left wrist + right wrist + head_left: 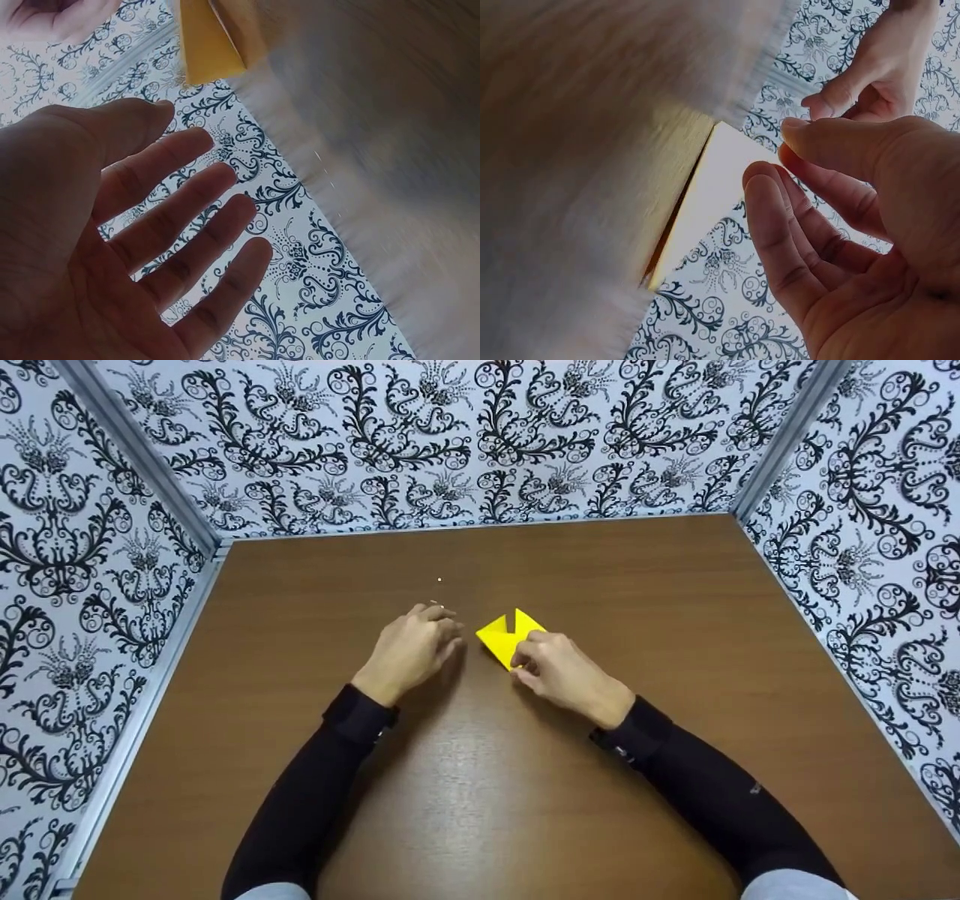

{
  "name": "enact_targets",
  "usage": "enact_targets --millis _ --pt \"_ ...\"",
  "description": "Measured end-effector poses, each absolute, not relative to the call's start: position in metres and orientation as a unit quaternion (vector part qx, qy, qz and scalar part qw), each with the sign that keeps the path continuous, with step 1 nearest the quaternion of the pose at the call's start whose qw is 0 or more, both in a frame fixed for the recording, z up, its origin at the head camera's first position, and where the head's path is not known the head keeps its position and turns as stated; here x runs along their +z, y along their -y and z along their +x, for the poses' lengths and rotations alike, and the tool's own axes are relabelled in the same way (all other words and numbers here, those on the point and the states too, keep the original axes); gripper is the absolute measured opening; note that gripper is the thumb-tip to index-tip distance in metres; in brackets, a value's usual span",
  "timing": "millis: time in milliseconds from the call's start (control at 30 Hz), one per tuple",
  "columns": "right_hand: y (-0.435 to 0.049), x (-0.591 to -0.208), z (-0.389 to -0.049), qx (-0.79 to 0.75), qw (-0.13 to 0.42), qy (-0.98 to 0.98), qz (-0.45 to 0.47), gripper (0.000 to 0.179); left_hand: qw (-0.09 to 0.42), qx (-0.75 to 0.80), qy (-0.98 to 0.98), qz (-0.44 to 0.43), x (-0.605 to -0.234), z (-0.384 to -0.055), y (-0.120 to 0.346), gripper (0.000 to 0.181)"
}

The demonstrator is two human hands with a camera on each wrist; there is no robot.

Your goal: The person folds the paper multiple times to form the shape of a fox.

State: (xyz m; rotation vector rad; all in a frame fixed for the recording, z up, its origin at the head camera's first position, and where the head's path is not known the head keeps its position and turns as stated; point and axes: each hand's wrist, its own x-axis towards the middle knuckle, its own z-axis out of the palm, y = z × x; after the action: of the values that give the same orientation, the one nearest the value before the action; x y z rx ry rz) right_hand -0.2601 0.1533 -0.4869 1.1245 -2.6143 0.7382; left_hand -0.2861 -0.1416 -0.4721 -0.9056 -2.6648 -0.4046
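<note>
A folded piece of yellow paper [496, 640] lies on the wooden table, with two pointed flaps and a notch between them on its far side. My right hand [570, 675] is at its near right edge, where thumb and fingertips pinch the paper. In the right wrist view the paper [712, 176] looks washed out almost to white, and fingertips cover one corner. To the left of the paper, apart from it, my left hand [416, 649] holds nothing. Its fingers [176, 221] are spread and nearly straight in the left wrist view, with the paper [206, 49] beyond the thumb.
The brown wooden table [637, 577] is bounded by walls [420, 435] with black floral patterns on white. Metal profiles [142, 457] run along the corners. A tiny light speck [439, 580] shows on the tabletop beyond the left hand.
</note>
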Motion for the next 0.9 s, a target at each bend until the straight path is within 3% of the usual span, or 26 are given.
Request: enact_targets --millis 567,900 --pt "-0.172 -0.472 -0.275 0.297 0.104 0.901 0.299 0.008 0.167 -0.152 0.916 -0.331 -0.473 -0.279 0.127 0.027" --pt "-0.179 -0.477 -0.291 0.297 0.072 0.917 0.258 0.013 0.191 -0.151 0.896 -0.370 -0.476 -0.270 0.102 0.033"
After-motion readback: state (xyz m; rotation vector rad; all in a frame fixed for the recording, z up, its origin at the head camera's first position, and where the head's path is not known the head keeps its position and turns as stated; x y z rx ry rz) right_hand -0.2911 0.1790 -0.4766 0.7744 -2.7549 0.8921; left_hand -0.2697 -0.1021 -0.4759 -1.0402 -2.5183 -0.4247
